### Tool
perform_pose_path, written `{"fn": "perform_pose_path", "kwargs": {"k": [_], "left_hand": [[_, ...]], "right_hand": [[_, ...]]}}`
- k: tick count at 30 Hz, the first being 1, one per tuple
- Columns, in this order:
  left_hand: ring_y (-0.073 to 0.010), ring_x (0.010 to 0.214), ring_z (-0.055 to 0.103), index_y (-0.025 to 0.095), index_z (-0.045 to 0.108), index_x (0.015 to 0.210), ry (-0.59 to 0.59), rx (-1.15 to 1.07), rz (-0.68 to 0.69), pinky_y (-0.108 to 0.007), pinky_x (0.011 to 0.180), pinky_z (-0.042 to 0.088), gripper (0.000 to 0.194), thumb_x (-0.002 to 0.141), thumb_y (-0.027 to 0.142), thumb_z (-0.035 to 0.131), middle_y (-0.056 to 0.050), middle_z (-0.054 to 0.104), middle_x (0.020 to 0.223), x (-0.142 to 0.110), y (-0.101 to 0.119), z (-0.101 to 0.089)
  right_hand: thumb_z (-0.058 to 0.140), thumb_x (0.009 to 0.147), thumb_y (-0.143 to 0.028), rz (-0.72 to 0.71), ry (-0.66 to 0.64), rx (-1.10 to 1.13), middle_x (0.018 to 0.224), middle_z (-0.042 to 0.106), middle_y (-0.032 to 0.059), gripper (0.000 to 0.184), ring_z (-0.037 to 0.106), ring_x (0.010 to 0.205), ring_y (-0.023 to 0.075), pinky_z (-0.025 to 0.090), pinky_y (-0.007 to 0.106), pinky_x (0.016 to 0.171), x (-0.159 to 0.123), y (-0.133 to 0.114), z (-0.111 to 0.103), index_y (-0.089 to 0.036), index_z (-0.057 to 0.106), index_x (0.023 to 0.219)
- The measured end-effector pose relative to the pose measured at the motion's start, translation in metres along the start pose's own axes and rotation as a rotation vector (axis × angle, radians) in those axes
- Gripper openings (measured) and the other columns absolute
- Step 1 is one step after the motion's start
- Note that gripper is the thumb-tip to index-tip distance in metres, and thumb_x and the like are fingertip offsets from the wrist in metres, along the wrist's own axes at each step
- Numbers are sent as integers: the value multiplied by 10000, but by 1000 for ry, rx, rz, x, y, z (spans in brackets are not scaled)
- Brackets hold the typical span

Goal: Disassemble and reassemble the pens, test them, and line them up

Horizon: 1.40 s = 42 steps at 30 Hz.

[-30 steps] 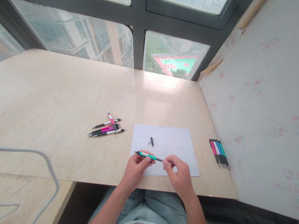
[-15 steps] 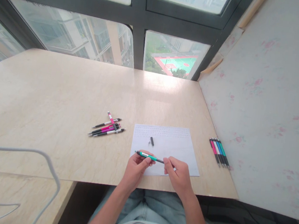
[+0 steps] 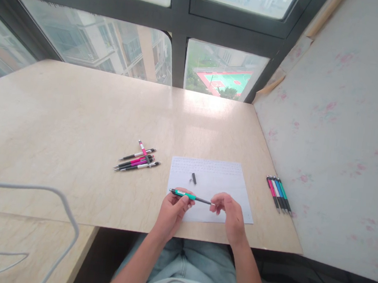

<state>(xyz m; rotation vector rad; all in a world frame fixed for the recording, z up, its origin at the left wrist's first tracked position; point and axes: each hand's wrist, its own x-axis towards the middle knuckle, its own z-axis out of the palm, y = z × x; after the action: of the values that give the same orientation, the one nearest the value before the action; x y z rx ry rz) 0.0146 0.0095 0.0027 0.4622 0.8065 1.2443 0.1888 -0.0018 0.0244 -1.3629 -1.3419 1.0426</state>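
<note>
My left hand (image 3: 176,206) is closed around the teal barrel of a mechanical pencil (image 3: 187,196), which lies almost level above the paper, its clip end to the left. The pencil's front is bare of its grip, so a thin dark core points right. Close to that core's light tip is my right hand (image 3: 227,211), thumb and fingers loosely apart; whether a fingertip touches the tip I cannot tell. Behind the hands, a black grip sleeve (image 3: 194,178) and a tiny cone-like piece (image 3: 191,180) rest on the sheet of paper (image 3: 212,175), which has writing along its top.
To the left lies a loose pile of pencils (image 3: 136,163), one pink and white across the others. Several more pencils (image 3: 278,194) form a neat row by the papered wall (image 3: 338,130). A grey cable (image 3: 64,205) loops over the table (image 3: 76,125) at front left.
My right hand's fingers have loosened from the dark core and shifted slightly right, showing its tip. The left hand still holds the pencil. The view has moved a little.
</note>
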Motion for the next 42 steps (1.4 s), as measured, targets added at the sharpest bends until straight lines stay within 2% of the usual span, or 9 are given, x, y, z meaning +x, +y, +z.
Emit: {"fn": "perform_pose_path", "kwargs": {"k": [2,5,10,14,18,23,32,38,42], "left_hand": [[-100,679,596,149,705,847,29,-56,-4,-219,649,467,173,751,262,794,-35,690,823,1,1,1],[-92,679,594,145,703,847,45,-95,-8,-201,632,462,185,744,262,803,-31,688,813,2,1,1],[-94,685,610,140,708,857,36,-121,-21,-203,653,477,188,744,256,804,-40,700,833,3,-1,-1],[-97,677,616,138,711,867,40,-130,-28,-214,669,488,185,749,248,801,-41,703,823,3,-1,0],[-101,683,622,137,715,873,32,-134,-23,-218,685,492,183,750,242,800,-46,708,826,2,0,0],[-105,684,621,137,714,877,25,-130,-29,-218,662,486,175,758,239,792,-51,707,841,2,-1,0],[-103,688,620,140,709,859,39,-108,-25,-210,664,489,204,726,252,817,-49,706,830,5,-2,-2],[-99,679,610,144,711,868,56,-81,-13,-200,637,489,220,714,255,824,-45,701,829,8,-3,-4],[-98,679,612,148,713,872,55,-77,-3,-192,622,483,225,712,259,826,-38,697,819,7,-2,-3]], "right_hand": [[371,991,-423,36,69,-108,657,644,36,404,595,612,176,462,280,566,10,10,3,-187,639,803],[533,899,-287,-61,25,-392,813,678,45,169,605,679,175,480,299,658,30,18,13,-190,671,909],[526,866,-162,-176,-75,-634,952,646,62,263,607,792,182,479,307,747,56,13,35,-186,647,1098],[570,846,-185,-119,-94,-810,1035,630,76,357,601,947,212,468,291,760,61,5,46,-199,599,1201],[561,842,-190,-33,-87,-955,1028,637,73,394,598,937,217,448,283,713,60,3,53,-204,571,1236],[500,849,-144,4,6,-933,1015,667,70,357,618,898,208,434,285,707,56,11,49,-187,578,1195],[508,861,-161,24,147,-966,940,653,67,191,617,870,220,431,301,680,29,20,9,-203,660,969],[523,865,-160,67,158,-981,977,642,78,191,611,918,237,425,293,645,19,22,8,-217,647,998],[515,867,-176,48,152,-858,936,649,75,162,619,888,233,456,311,691,17,26,8,-210,644,959]]}}
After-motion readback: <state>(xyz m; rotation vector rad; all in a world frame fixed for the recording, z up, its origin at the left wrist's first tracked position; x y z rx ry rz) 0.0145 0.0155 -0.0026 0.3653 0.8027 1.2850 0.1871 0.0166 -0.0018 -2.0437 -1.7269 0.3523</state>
